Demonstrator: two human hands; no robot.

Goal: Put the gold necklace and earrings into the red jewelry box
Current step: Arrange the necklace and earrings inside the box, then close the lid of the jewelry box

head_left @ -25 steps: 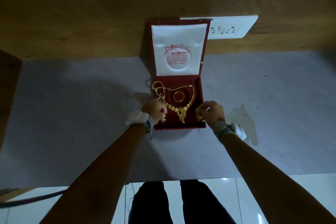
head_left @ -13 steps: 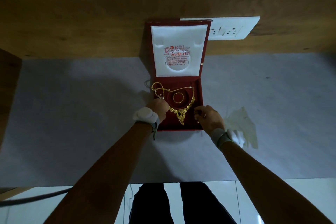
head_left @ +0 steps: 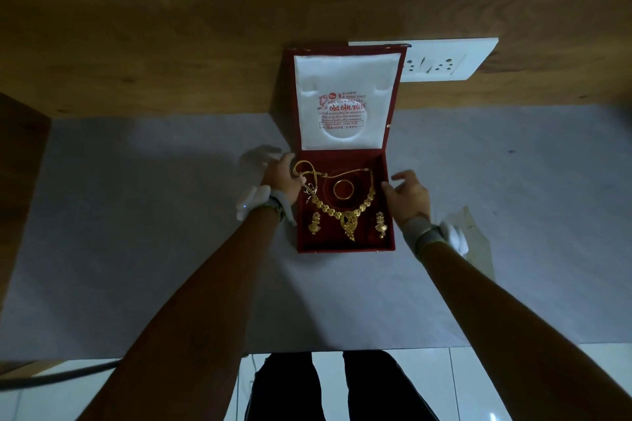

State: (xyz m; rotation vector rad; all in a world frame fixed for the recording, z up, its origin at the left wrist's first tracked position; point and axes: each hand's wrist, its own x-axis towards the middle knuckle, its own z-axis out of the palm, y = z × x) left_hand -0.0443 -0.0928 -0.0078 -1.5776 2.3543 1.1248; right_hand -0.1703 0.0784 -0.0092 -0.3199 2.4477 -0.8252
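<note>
The red jewelry box [head_left: 345, 247] stands open on the grey table top, its white-lined lid [head_left: 345, 99] upright against the wall. Inside lie the gold necklace [head_left: 350, 220], a gold ring [head_left: 343, 189], and two gold earrings: one at the lower left [head_left: 314, 223], one at the lower right [head_left: 380, 224]. My left hand [head_left: 282, 179] rests at the box's left wall, fingers spread, next to the necklace chain. My right hand [head_left: 407, 195] hovers at the box's right wall, fingers apart, holding nothing.
A white socket plate [head_left: 444, 60] sits on the wooden wall behind the lid. A crumpled clear wrapper [head_left: 473, 232] lies right of my right wrist. A wooden side panel [head_left: 20, 164] bounds the table on the left. A dark cable [head_left: 51, 376] runs below the table's front edge.
Both hands have left the front corners of the box and moved up along its sides with fingers spread. The two earrings now show in the box's lower corners.
</note>
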